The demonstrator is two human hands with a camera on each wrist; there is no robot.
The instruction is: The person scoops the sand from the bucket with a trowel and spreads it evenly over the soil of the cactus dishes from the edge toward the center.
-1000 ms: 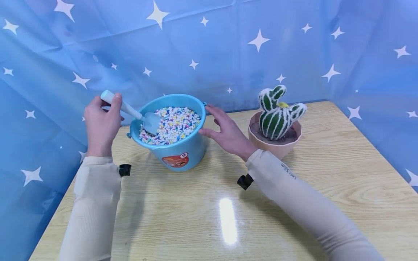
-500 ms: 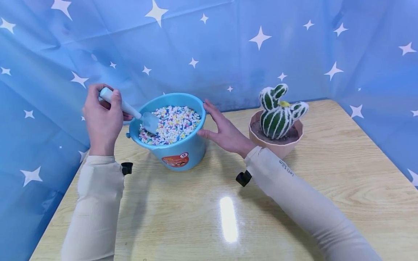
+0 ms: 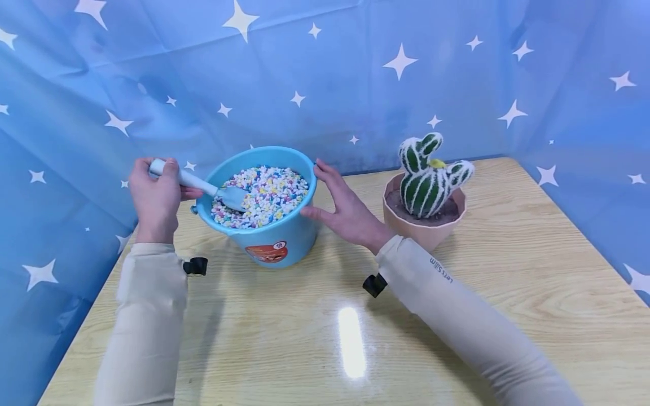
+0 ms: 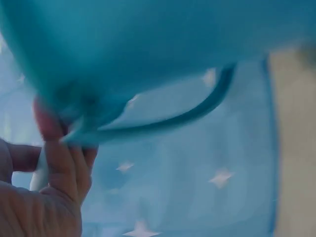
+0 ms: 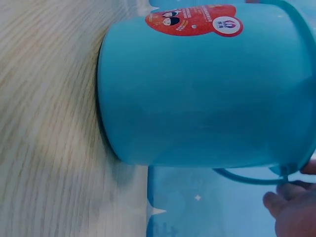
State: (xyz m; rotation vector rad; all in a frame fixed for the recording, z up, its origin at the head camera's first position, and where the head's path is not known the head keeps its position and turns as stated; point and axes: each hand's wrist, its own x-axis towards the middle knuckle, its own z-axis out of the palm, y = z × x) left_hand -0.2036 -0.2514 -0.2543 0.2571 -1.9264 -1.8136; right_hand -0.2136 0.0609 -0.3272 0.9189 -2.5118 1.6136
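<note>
In the head view a light-blue bucket (image 3: 299, 237) with a red label stands on the table, filled with small multicoloured pellets (image 3: 276, 192). My left hand (image 3: 154, 197) grips the pale-blue handle of a small toy shovel (image 3: 190, 181) beyond the bucket's left rim. The shovel's blade lies among the pellets on the left, its handle slanting over the rim. My right hand (image 3: 350, 211) rests against the bucket's right rim, thumb and fingers spread apart. In the right wrist view, fingertips (image 5: 286, 197) show near the point where the bucket's handle (image 5: 247, 177) attaches.
A cactus plant (image 3: 426, 192) in a peach pot (image 3: 426, 234) stands right of the bucket, behind my right forearm. The wooden table (image 3: 284, 338) meets a blue curtain (image 3: 325, 73) with white stars at the back and sides.
My left hand has dipped and the shovel's handle has tilted down to a flatter slant, its blade still in the pellets. The right hand stays at the rim.
</note>
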